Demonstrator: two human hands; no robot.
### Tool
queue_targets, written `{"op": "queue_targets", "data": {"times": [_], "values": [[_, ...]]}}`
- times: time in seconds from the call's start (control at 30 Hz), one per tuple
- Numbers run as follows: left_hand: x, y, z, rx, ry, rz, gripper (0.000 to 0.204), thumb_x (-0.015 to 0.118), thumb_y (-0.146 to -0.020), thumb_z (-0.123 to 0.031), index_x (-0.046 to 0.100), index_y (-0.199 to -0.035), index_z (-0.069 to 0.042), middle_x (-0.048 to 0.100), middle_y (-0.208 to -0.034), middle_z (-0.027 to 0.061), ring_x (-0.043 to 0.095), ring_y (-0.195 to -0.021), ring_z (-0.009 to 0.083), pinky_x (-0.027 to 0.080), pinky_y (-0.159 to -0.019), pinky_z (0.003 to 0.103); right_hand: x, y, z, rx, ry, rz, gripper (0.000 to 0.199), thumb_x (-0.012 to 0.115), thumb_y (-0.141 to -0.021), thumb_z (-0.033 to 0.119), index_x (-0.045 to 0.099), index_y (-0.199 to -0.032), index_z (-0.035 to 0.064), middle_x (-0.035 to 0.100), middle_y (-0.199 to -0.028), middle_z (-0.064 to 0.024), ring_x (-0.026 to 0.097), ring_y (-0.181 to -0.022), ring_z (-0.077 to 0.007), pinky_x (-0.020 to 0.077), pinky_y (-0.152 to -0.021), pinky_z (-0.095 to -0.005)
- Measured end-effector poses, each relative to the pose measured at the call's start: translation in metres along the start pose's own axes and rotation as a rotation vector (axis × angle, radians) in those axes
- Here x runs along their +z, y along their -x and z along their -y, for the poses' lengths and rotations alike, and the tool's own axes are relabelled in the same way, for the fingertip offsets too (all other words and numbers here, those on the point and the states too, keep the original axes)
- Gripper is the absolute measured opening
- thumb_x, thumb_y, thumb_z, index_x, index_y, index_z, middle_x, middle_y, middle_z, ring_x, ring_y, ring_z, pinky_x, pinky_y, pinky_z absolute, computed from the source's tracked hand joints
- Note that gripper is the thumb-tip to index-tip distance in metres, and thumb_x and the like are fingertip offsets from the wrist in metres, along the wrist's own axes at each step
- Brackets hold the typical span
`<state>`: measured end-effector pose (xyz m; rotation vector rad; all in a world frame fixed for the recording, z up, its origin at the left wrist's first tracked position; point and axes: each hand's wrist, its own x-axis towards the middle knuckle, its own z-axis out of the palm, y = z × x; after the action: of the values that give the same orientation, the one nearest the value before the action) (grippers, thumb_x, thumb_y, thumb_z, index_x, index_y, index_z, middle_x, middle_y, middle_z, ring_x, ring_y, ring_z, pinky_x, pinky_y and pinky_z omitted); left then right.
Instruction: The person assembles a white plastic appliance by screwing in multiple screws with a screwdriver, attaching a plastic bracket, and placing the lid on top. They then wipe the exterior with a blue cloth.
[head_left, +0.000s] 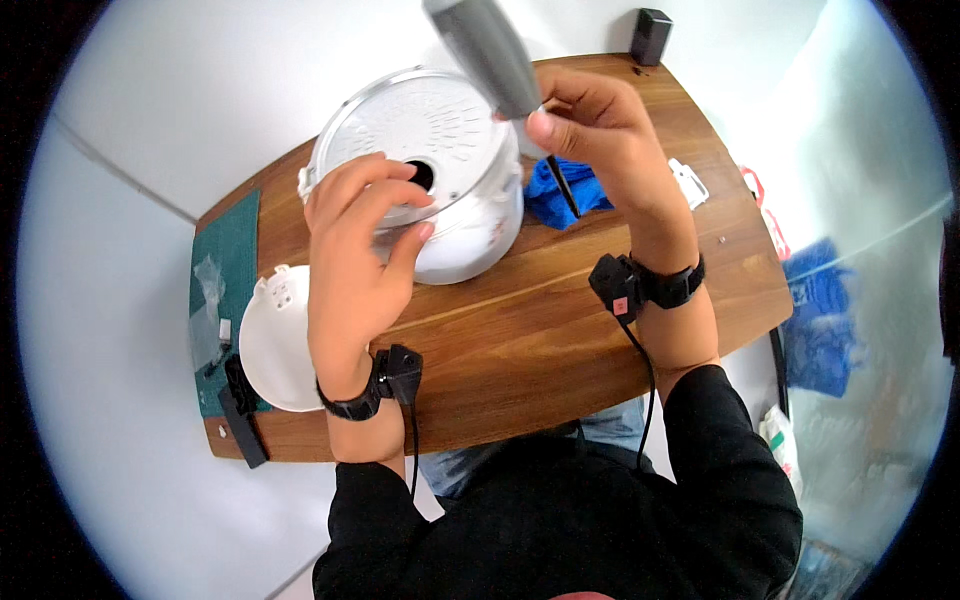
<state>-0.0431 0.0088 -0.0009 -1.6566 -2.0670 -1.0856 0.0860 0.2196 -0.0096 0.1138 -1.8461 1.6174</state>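
My right hand (595,125) is closed round the lower end of a screwdriver (490,60) with a thick grey handle. Its dark shaft slants down to the right, and the tip touches nothing I can make out. My left hand (365,240) is at the near left rim of a rounded white appliance (480,235), fingers curved and thumb apart from them. On top of the appliance is a round silver plate (370,120) with rows of small slots and a dark hole (420,176), partly covered by my left fingers. I cannot tell whether those fingertips touch the plate.
A white rounded cover (275,345) lies left of my left forearm, beside a green mat (225,245) with a clear plastic bag (208,290). A blue cloth (560,195) lies right of the appliance. A black box (651,37) stands at the wooden table's (520,340) far right corner.
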Motion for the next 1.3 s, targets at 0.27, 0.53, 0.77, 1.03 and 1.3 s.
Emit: {"op": "queue_targets", "data": {"times": [0.27, 0.53, 0.77, 1.03, 1.3], "values": [[0.062, 0.010, -0.047, 0.087, 0.415, 0.209, 0.014, 0.074, -0.074, 0.004, 0.067, -0.085, -0.001, 0.067, -0.087, 0.0110, 0.066, -0.080, 0.0253, 0.051, -0.074, 0.033, -0.095, 0.045, 0.045, -0.097, 0.318, -0.259, 0.027, 0.079, -0.086, 0.020, 0.069, -0.099, -0.0015, 0.063, -0.077, 0.0000, 0.059, -0.071, -0.0066, 0.0460, -0.062, -0.0212], [0.198, -0.019, -0.093, 0.070, 0.432, 0.533, 0.022, 0.076, -0.078, -0.005, 0.067, -0.098, -0.001, 0.068, -0.086, 0.0133, 0.066, -0.076, 0.0249, 0.052, -0.068, 0.034, -0.146, 0.077, 0.091, 0.054, 0.107, -0.477, 0.036, 0.080, -0.082, 0.008, 0.061, -0.109, -0.0051, 0.065, -0.083, -0.0064, 0.065, -0.073, -0.0135, 0.0536, -0.064, -0.0265], [0.290, -0.035, -0.100, 0.106, 0.203, 0.608, 0.025, 0.077, -0.077, -0.013, 0.068, -0.099, -0.005, 0.070, -0.082, 0.0131, 0.068, -0.079, 0.0333, 0.053, -0.070, 0.041, -0.182, 0.085, 0.077, 0.149, 0.189, -0.352, 0.030, 0.078, -0.082, 0.009, 0.060, -0.102, -0.0032, 0.065, -0.087, -0.0089, 0.065, -0.075, -0.0165, 0.0543, -0.067, -0.0280], [0.307, -0.038, -0.104, 0.090, 0.068, 0.651, 0.013, 0.073, -0.081, -0.016, 0.068, -0.089, -0.007, 0.070, -0.094, 0.0156, 0.067, -0.086, 0.0358, 0.053, -0.072, 0.044, -0.165, 0.075, 0.086, 0.321, 0.384, -0.287, 0.032, 0.076, -0.082, 0.006, 0.060, -0.108, -0.0035, 0.064, -0.089, -0.0072, 0.062, -0.084, -0.0143, 0.0527, -0.075, -0.0309], [0.243, -0.033, -0.099, -0.059, 0.357, 0.580, 0.008, 0.070, -0.082, -0.007, 0.067, -0.087, -0.002, 0.070, -0.087, 0.0162, 0.067, -0.081, 0.0349, 0.053, -0.070, 0.041, -0.160, 0.072, 0.062, 0.068, 0.011, -0.231, 0.027, 0.075, -0.085, 0.004, 0.060, -0.106, -0.0047, 0.067, -0.088, -0.0108, 0.067, -0.080, -0.0189, 0.0562, -0.072, -0.0317]]}}
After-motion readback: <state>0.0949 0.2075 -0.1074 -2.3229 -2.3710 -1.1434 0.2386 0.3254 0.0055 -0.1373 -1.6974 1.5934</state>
